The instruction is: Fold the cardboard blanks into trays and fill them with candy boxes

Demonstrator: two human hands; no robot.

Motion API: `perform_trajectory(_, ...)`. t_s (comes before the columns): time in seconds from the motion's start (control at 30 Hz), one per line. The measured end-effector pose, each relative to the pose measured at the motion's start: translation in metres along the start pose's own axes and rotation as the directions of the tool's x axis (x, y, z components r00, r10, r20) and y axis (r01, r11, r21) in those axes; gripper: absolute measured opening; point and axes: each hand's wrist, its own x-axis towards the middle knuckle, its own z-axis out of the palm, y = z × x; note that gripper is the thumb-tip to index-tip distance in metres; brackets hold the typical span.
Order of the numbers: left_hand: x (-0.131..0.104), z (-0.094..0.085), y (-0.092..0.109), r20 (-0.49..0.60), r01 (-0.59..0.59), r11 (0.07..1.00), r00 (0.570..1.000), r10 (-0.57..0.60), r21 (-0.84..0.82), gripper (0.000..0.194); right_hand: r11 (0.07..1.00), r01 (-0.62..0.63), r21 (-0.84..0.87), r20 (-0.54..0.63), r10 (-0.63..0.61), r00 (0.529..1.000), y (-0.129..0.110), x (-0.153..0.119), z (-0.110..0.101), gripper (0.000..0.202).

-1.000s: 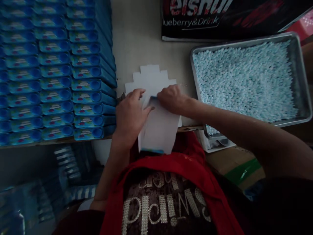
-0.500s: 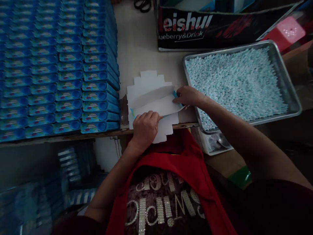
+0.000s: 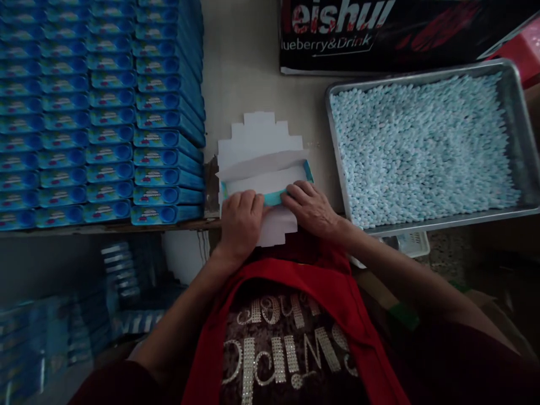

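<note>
A half-folded cardboard box (image 3: 265,179), white inside with blue edges, lies in front of me at the table's edge. My left hand (image 3: 242,218) is closed on the near left part of its front wall. My right hand (image 3: 311,207) grips the same wall near its right corner, fingers curled over the top edge. The box's back panel leans up behind the white base. Beneath it spreads a flat white card sheet (image 3: 259,135) with stepped edges, its near end poking out past the table edge.
Stacked blue boxes (image 3: 156,157) in rows fill the left of the table (image 3: 236,67). On the right a metal tray (image 3: 335,146) holds many small pale-blue pellets. A black printed carton (image 3: 337,50) stands behind it. More blue packs (image 3: 118,270) lie below the table.
My right hand has moved from the box's right end to its front wall, beside my left hand. The front wall now stands folded up, showing its blue edge. The view has shifted slightly.
</note>
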Motion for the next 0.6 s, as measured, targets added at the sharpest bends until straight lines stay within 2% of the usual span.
perform_trajectory(0.1,-0.02,0.012,0.006,0.003,-0.043,0.995,0.999,0.043,0.089,0.026,0.999,-0.043,0.032,0.041,0.042,0.998,-0.004,0.006,0.001,0.026)
perform_trajectory(0.17,-0.021,0.018,0.008,0.016,-0.022,0.988,1.0,0.02,0.15,0.026,0.997,-0.058,0.042,0.081,0.054,0.995,-0.005,0.01,-0.004,0.026)
perform_trajectory(0.3,-0.004,0.017,0.004,0.105,0.016,0.975,0.994,-0.04,0.221,0.035,0.992,-0.126,0.0,0.132,0.125,0.983,-0.008,0.021,-0.009,0.031)
perform_trajectory(0.4,0.01,0.012,-0.006,0.177,-0.014,0.983,0.984,-0.02,0.184,0.042,0.976,-0.216,0.005,0.182,0.211,0.96,-0.012,0.032,-0.004,0.041)
perform_trajectory(0.47,0.014,0.008,-0.012,0.21,-0.046,0.985,0.978,0.011,0.166,0.04,0.964,-0.265,0.027,0.225,0.253,0.941,-0.013,0.036,-0.006,0.045)
perform_trajectory(0.53,0.016,0.001,-0.016,0.239,-0.107,0.981,0.969,0.066,0.163,0.031,0.954,-0.29,0.081,0.29,0.256,0.922,-0.008,0.037,-0.018,0.044)
perform_trajectory(0.6,0.019,-0.007,-0.02,0.3,-0.225,0.963,0.938,0.172,0.15,0.022,0.935,-0.257,0.245,0.373,0.154,0.915,0.004,0.035,-0.043,0.036)
